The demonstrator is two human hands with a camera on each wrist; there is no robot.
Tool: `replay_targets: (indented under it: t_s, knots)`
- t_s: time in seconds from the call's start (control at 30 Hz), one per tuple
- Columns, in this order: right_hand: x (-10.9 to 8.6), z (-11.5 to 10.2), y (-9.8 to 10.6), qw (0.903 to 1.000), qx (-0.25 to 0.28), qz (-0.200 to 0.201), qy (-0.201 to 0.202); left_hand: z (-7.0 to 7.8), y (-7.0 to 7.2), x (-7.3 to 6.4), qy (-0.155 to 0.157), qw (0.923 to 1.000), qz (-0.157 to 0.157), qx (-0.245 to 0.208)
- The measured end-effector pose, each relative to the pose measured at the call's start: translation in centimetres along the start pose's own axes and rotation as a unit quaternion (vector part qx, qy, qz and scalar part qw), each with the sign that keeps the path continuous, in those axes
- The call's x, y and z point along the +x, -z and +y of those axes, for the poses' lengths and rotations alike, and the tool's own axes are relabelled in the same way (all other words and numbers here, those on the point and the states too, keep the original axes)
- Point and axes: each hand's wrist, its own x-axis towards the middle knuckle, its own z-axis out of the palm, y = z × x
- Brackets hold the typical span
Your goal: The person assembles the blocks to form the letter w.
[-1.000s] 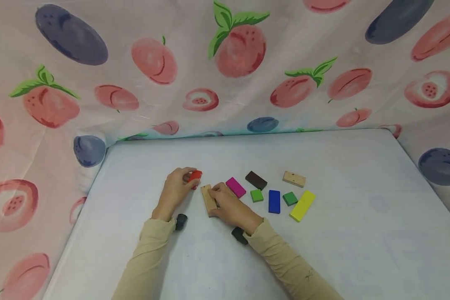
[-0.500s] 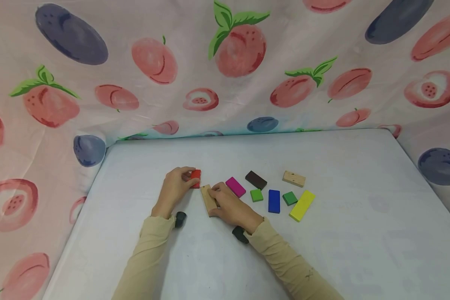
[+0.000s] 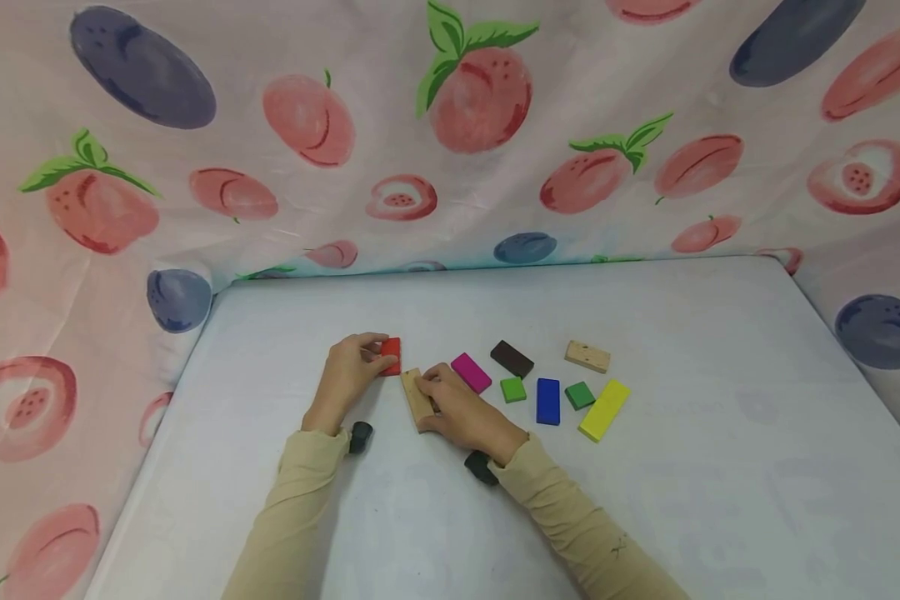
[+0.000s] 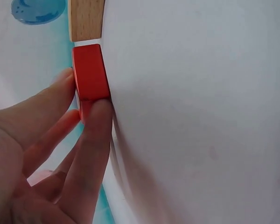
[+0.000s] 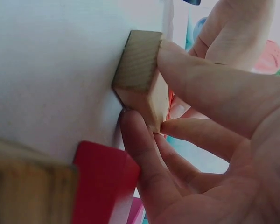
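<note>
My left hand [image 3: 345,377] pinches a red block [image 3: 392,357] between thumb and fingers. In the left wrist view the red block [image 4: 91,72] is close to the end of a wooden block [image 4: 86,18], with a narrow gap between. My right hand [image 3: 467,412] holds that plain wooden block [image 3: 416,404] by its sides, thumb at the near end. The right wrist view shows the fingertips along the wooden block [image 5: 140,60]. Beneath the right hand, another red block [image 5: 100,179] and a wooden block [image 5: 28,191] appear, both hidden in the head view.
Right of the hands lie a magenta block [image 3: 471,373], a dark brown block [image 3: 512,358], a light green block [image 3: 513,389], a blue block [image 3: 548,402], a green block [image 3: 580,395], a yellow block [image 3: 604,410] and a wooden block [image 3: 588,356]. A fruit-print cloth [image 3: 480,192] rises behind the white table [image 3: 720,467].
The red block in my left hand has turned from a slant to nearly straight and shifted slightly left. My right hand and the wooden block stay put.
</note>
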Motion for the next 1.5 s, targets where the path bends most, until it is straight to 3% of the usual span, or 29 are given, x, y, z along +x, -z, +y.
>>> replay_targets:
  t_s: [0.33,0.77,1.5]
  knots:
    - [0.1,0.0,0.1,0.9999,0.0,0.002,0.013,0.3,0.1,0.0,0.027,0.9993,0.005,-0.024]
    - [0.1,0.0,0.0,1.0,-0.008,-0.003,0.002,0.4,-0.5,-0.2,0.045,0.9975,0.025,-0.049]
    - [0.3,-0.1,0.4,0.9996,-0.017,-0.023,-0.008,1.1,-0.8,-0.5,0.057,0.9962,0.05,-0.045]
